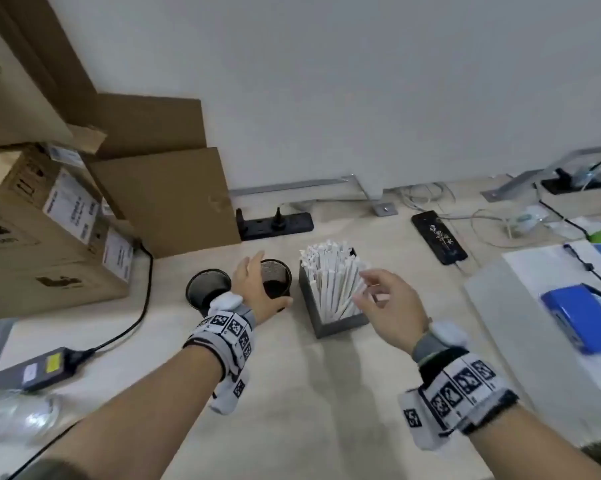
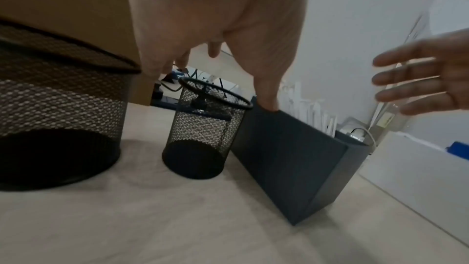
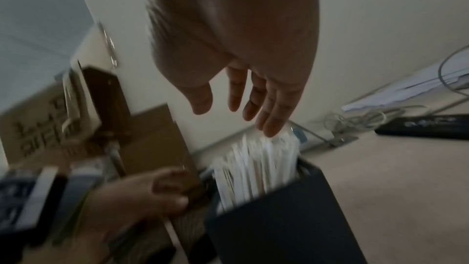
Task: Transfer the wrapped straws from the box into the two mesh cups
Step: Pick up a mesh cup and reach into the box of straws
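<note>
Straws (image 1: 330, 282) stand boxed (carton labels (image 1: 69, 202) unreadable) beneath spread right hand (image 1: 392, 303); left hand (image 1: 254, 289) spread too.

Place: an office-style work desk, partly used for storage.
Surface: pale wood-look tabletop (image 1: 326, 393) against a plain white partition (image 1: 361, 81) standing on grey metal feet (image 1: 384, 209).
Storage: brown cardboard shipping boxes (image 1: 50, 237) with printed labels, stacked at the left.
Electrics: a black power strip (image 1: 275, 221), a power adapter (image 1: 32, 368) and loose white cables (image 1: 427, 195).

Even bright light, dim blurred wrist views
</note>
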Tool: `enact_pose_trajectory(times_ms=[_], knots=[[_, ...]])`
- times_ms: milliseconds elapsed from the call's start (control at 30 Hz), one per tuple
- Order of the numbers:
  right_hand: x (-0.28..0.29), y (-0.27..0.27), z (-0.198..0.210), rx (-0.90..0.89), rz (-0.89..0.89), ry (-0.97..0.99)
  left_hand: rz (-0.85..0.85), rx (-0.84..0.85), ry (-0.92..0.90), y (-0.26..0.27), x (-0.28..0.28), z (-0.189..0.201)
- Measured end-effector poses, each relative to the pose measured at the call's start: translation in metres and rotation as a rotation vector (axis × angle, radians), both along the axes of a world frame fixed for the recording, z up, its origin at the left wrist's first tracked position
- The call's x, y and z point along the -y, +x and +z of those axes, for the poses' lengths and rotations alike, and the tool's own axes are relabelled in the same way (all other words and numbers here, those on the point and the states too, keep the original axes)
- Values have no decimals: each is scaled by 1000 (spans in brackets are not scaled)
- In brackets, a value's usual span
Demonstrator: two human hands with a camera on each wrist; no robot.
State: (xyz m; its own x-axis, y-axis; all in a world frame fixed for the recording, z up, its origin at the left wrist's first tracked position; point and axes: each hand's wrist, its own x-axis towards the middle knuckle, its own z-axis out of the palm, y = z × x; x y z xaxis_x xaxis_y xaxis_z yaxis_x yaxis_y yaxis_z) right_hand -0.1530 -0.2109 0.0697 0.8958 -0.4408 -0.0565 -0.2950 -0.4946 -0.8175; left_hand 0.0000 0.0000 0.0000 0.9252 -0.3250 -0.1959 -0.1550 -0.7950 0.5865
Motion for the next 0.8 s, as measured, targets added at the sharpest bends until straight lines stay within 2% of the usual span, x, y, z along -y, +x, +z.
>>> enact_pose_trajectory(times_ms=[100,267,467,700,800], knots=[[-14,5,-28,-103,114,-256,37,-9,39,-1,0,-7],[-32,11,-57,-185,270,-438,89,-33,-31,1,4,-16],[-37,-8,-71,-208,353,-475,58,-21,-112,-7,-14,-21],[-42,-52,-67,-205,424,-436,-72,-48,-256,-55,-42,-24],[-42,-68,-66,-181,283,-349,-113,-44,-283,-78,-52,-31]])
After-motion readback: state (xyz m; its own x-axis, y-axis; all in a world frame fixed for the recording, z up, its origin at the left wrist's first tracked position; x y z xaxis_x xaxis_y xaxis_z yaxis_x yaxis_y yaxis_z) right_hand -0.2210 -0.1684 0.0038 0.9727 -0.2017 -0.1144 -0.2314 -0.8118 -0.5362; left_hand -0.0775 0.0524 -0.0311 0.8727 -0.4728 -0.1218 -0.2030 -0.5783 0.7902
